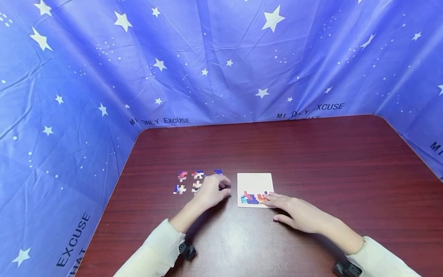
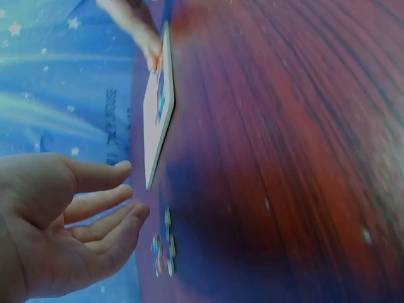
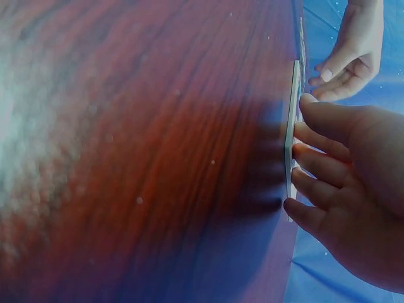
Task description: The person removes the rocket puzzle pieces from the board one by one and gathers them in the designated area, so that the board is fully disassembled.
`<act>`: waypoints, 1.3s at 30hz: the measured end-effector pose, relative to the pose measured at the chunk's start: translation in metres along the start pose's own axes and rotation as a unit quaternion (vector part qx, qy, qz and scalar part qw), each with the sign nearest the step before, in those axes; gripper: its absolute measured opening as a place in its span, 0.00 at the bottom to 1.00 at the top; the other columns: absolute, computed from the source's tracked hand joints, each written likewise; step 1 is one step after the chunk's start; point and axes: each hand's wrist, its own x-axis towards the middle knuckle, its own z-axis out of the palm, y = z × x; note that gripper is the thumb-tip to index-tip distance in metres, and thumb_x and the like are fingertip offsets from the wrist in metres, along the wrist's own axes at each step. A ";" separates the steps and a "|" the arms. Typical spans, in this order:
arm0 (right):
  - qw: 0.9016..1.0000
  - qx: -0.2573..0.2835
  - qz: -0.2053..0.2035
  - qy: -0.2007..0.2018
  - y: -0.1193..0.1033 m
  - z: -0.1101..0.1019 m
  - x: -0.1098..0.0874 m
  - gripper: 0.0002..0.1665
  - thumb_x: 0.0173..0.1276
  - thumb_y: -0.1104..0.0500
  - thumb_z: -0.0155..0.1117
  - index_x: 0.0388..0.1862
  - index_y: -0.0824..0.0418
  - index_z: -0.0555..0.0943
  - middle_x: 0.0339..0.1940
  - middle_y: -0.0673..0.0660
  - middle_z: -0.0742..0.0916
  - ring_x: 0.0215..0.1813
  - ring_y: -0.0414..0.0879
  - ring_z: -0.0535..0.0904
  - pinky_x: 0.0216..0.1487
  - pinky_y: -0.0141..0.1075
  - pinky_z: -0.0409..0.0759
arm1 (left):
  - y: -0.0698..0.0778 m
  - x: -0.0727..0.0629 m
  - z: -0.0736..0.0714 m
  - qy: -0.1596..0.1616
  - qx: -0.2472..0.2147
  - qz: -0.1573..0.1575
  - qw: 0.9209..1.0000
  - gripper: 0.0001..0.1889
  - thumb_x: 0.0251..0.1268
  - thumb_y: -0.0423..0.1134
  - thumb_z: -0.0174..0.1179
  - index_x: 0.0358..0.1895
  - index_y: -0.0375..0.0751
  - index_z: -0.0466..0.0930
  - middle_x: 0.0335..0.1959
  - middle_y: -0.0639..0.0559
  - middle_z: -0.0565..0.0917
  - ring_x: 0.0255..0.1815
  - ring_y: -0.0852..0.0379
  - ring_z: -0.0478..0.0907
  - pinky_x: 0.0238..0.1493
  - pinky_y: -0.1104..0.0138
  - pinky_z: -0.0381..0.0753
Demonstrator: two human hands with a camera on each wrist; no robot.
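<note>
Puzzle board [image 1: 255, 182] lies flat on the table [image 1: 311, 154], between the two hands; I take it as the centre of the clock, as the head camera sees it. Nearest to the viewer are two pale sleeves [image 1: 155, 246], at eight o'clock and at four o'clock, each with a small black device [image 1: 187, 251] beside the wrist. At four o'clock is the right hand [image 1: 297, 211]; its fingers are stretched and rest on the corner of the board, without grasping. At nine o'clock is the left hand [image 1: 209, 191], apart from the board, with its fingers loosely bent; the left wrist view shows that its grip is released.

Along the six o'clock side of the board runs a row of colourful pieces [image 1: 254, 200], and the right fingertips cover its end. Toward twelve o'clock, the surface is pale. Between nine and ten o'clock lie loose puzzle pieces [image 1: 198, 174] in two rows, partly hidden by the left hand. Farthest, at twelve o'clock behind the table, hangs a blue-violet curtain [image 1: 214, 57] with white stars and dark letters.
</note>
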 end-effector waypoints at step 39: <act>0.998 -0.044 -0.025 0.042 0.003 0.005 -0.001 0.25 0.66 0.56 0.64 0.62 0.54 0.77 0.65 0.53 0.80 0.67 0.53 0.75 0.61 0.50 0.76 | 0.034 0.010 0.040 -0.032 0.124 0.065 0.990 0.12 0.47 0.32 0.69 0.38 0.42 0.85 0.36 0.52 0.83 0.36 0.60 0.80 0.42 0.71 0.81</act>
